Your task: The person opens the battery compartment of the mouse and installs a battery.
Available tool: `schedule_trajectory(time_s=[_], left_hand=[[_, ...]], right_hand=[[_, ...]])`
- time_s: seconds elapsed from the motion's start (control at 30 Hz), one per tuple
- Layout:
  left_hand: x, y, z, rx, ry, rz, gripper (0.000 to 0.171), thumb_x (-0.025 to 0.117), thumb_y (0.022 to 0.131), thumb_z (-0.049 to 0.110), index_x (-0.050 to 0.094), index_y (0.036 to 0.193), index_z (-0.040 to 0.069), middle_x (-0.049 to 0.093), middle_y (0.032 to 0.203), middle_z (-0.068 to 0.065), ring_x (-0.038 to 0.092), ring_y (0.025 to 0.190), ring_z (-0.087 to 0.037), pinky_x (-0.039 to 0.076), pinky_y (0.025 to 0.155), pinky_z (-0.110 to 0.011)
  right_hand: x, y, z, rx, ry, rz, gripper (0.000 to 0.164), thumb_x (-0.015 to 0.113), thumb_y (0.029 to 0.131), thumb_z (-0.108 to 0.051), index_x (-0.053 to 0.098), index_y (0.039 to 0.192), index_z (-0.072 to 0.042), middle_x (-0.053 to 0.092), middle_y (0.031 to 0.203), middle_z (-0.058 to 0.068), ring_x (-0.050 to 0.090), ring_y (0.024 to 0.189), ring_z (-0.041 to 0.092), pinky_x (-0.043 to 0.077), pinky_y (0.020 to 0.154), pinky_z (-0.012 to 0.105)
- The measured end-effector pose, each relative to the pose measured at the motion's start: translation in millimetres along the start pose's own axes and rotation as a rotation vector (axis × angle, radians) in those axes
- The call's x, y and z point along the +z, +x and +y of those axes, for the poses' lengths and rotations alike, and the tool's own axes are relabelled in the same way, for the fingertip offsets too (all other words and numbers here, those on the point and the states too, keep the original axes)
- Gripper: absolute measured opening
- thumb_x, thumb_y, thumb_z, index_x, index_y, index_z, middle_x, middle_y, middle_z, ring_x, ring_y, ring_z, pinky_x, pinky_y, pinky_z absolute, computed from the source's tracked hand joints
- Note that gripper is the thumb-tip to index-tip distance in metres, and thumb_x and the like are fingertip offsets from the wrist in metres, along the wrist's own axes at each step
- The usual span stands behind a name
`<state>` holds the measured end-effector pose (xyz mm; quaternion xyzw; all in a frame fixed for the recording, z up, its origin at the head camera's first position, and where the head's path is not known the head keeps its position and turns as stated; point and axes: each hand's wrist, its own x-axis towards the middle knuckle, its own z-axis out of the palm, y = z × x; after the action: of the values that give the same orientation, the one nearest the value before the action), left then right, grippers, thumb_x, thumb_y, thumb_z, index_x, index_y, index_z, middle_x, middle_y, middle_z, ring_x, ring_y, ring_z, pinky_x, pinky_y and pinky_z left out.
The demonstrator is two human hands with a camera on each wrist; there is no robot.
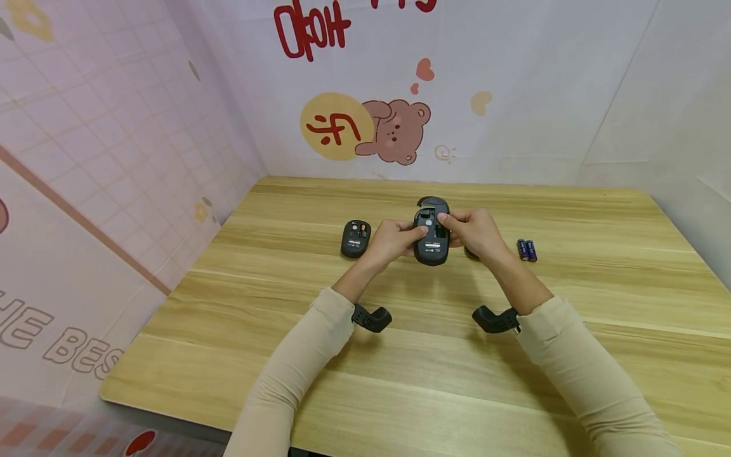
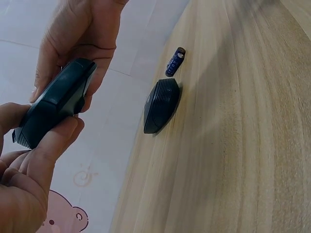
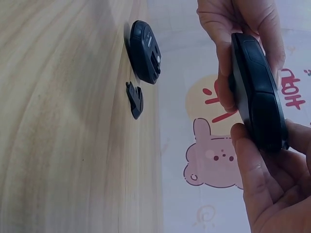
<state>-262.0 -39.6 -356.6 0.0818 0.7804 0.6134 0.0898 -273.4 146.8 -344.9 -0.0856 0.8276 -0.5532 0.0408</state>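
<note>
In the head view, a black computer mouse (image 1: 431, 251) is held up above the table, its underside towards me. A recess in that underside is uncovered, and a curved dark cover piece (image 1: 435, 202) sits at its top end with a gap beside it. My left hand (image 1: 394, 240) grips the mouse's left side, thumb on the underside. From the right, my right hand (image 1: 476, 233) holds it too, its thumb pressing near the recess. In both wrist views the fingers of both hands wrap the mouse's edges.
Left of my hands, another mouse (image 1: 355, 240) lies underside up, a battery showing in its recess. A loose black cover (image 3: 135, 100) lies beside it. A third mouse (image 2: 162, 106) rests behind my right hand. Two blue batteries (image 1: 526, 250) lie farther right on the wooden table (image 1: 228, 330).
</note>
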Motion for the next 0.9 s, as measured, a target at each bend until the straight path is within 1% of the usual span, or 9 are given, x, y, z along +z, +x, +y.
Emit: schedule_trajectory(time_s=[0.2,0.4,0.47,0.53,0.63,0.77,0.9], left_hand=[[0.4,0.1,0.1,0.003,-0.005,0.002,0.034,0.062,0.093,0.022,0.064,0.118,-0.002,0.069,0.1,-0.015,0.068,0.079,-0.017,0.057,0.069,-0.027],[0.9,-0.8,-0.6,0.002,-0.005,0.002,0.034,0.063,0.093,0.022,0.065,0.118,-0.001,0.069,0.1,-0.014,0.069,0.08,-0.018,0.057,0.069,-0.027],[1.1,-1.2,-0.5,-0.004,-0.009,-0.001,0.034,0.063,0.093,0.022,0.065,0.119,-0.001,0.069,0.1,-0.014,0.069,0.081,-0.018,0.057,0.07,-0.027],[1.3,-1.3,-0.4,-0.01,-0.01,-0.004,0.035,0.063,0.093,0.023,0.064,0.119,0.0,0.07,0.1,-0.013,0.069,0.082,-0.018,0.057,0.07,-0.027],[2.1,-0.8,-0.6,-0.017,-0.009,-0.01,0.036,0.063,0.092,0.023,0.064,0.119,-0.001,0.07,0.1,-0.014,0.069,0.082,-0.019,0.057,0.071,-0.028],[3.4,-0.1,-1.3,-0.025,-0.012,-0.016,0.036,0.063,0.093,0.022,0.063,0.119,-0.002,0.069,0.1,-0.016,0.069,0.082,-0.021,0.057,0.072,-0.028],[3.8,0.0,-1.0,-0.031,-0.008,-0.005,0.036,0.063,0.093,0.022,0.064,0.119,-0.003,0.069,0.099,-0.016,0.069,0.081,-0.02,0.057,0.071,-0.028]], right_hand=[[0.8,-0.8,-1.5,0.021,-0.004,0.028,0.044,0.054,0.098,-0.029,0.061,0.118,0.01,0.066,0.101,0.026,0.067,0.064,0.009,0.057,0.068,0.028],[1.3,-0.3,-1.8,0.029,-0.016,0.055,0.045,0.055,0.097,-0.03,0.06,0.121,0.008,0.063,0.107,0.029,0.069,0.075,0.02,0.056,0.075,0.035],[1.4,-0.2,-2.1,0.037,-0.016,0.074,0.047,0.056,0.096,-0.031,0.059,0.122,0.008,0.063,0.108,0.028,0.069,0.076,0.019,0.055,0.077,0.036],[1.6,0.0,-2.4,0.046,-0.005,0.11,0.048,0.058,0.095,-0.032,0.06,0.121,0.007,0.063,0.109,0.027,0.069,0.073,0.014,0.055,0.079,0.035],[2.2,0.3,-2.3,0.047,0.022,0.177,0.046,0.062,0.092,-0.032,0.063,0.116,0.007,0.064,0.108,0.022,0.064,0.067,0.005,0.056,0.078,0.032],[3.8,0.3,-2.4,0.021,0.035,0.24,0.038,0.066,0.09,-0.028,0.067,0.105,0.006,0.063,0.098,0.011,0.058,0.064,0.005,0.056,0.07,0.025],[3.8,0.2,-2.9,0.0,0.047,0.259,0.036,0.068,0.089,-0.028,0.067,0.101,0.007,0.061,0.084,0.002,0.055,0.062,0.006,0.055,0.063,0.021]])
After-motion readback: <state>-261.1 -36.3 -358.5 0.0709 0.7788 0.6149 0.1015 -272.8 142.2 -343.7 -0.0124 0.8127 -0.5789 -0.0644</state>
